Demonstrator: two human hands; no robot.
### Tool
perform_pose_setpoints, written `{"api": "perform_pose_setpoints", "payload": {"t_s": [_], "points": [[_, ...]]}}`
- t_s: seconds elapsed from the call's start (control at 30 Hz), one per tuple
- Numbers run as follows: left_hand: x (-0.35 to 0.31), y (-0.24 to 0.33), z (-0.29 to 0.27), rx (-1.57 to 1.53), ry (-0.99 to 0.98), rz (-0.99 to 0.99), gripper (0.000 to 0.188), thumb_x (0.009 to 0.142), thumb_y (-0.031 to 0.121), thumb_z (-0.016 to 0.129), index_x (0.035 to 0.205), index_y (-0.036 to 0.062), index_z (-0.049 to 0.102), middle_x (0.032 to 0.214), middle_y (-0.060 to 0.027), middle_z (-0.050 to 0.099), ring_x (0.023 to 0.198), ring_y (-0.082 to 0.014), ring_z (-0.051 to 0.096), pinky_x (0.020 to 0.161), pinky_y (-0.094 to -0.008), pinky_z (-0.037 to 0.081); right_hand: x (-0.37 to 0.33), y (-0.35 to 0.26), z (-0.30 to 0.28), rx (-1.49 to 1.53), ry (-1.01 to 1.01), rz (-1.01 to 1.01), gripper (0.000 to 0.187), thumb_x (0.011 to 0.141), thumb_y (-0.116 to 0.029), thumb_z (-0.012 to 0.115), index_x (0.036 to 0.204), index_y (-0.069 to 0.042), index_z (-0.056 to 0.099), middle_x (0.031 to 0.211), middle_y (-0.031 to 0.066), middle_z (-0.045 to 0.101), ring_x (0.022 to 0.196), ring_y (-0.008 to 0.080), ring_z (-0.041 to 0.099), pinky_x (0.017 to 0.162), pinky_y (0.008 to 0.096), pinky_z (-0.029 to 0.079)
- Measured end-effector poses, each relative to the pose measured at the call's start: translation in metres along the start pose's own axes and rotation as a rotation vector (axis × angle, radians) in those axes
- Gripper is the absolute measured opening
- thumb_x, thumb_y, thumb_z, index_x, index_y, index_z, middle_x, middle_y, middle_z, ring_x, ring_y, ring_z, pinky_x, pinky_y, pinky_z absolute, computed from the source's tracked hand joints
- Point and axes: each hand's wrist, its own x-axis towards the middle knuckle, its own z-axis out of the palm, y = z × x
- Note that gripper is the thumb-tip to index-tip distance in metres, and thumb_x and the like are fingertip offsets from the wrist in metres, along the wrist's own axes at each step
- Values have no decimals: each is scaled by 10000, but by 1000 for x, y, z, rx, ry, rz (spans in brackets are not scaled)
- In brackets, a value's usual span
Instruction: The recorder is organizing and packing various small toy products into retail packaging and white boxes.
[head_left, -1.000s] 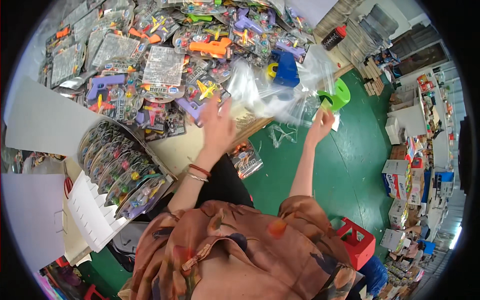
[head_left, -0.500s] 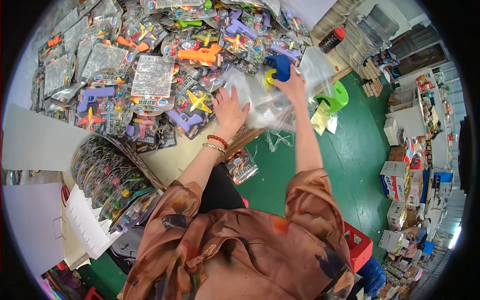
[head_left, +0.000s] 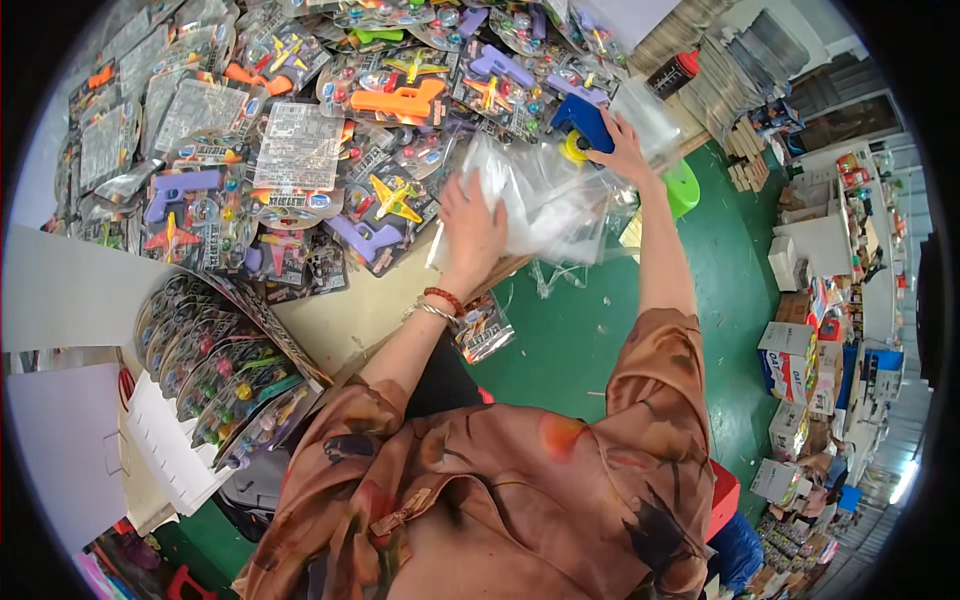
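Observation:
My right hand (head_left: 628, 155) grips a blue tape dispenser (head_left: 582, 120) with a yellow roll on it, over the far right part of the table. Beneath and beside it spread clear plastic bags (head_left: 550, 205), crumpled and draping over the table edge. My left hand (head_left: 473, 235) lies on the bags' left end, its fingers stretched out and partly behind the film. Just left of this hand is a blister pack with a purple toy gun (head_left: 362, 240) and a yellow toy plane (head_left: 396, 198).
Blister-packed toys (head_left: 300, 145) are heaped across the far table. An open carton of upright packs (head_left: 225, 370) stands at the left. A red-capped dark bottle (head_left: 672, 74) is at the back right. A green plastic object (head_left: 682, 188) stands beyond the table edge, above the green floor (head_left: 560, 345).
My right hand has moved right with the tape dispenser, which has tilted. My left hand has shifted slightly right onto the plastic bags, which are now spread wider.

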Motion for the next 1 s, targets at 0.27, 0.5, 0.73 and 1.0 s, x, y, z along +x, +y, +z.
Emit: {"api": "perform_pose_setpoints", "payload": {"t_s": [0.27, 0.5, 0.73, 1.0], "points": [[44, -9, -18, 35, -436, -390, 644, 865, 439, 528, 1198, -108, 459, 1161, -320, 481, 999, -462, 536, 854, -477, 455, -83, -4, 19, 181, 844, 548, 662, 762, -453, 690, 1172, 30, 496, 1085, 206, 566, 991, 342, 541, 842, 471, 464], [43, -30, -4, 159, -356, -124, 480, 823, 370, 575, 988, -80, 577, 905, -265, 616, 865, -436, 594, 792, -493, 466, -102, -43, 38, 1131, 574, 874, 491, 772, -308, 724, 1064, 13, 494, 839, 72, 552, 580, 153, 556, 491, 286, 507], [12, 13, 28, -429, -275, -291, 324, 801, 187, 574, 985, -78, 541, 870, -303, 604, 868, -403, 601, 781, -446, 477, -81, -25, 33, 853, 379, 845, 639, 762, -221, 730, 1222, 78, 400, 819, 108, 593, 579, 169, 580, 472, 308, 502], [9, 30, -6, 72, -303, -144, 336, 741, 206, 640, 997, -5, 587, 1158, -206, 450, 1123, -378, 374, 944, -457, 328, -145, -51, 14, 1067, 268, 897, 732, 778, -234, 720, 1333, 27, 320, 1045, 158, 575, 749, 249, 606, 588, 359, 550]]}}
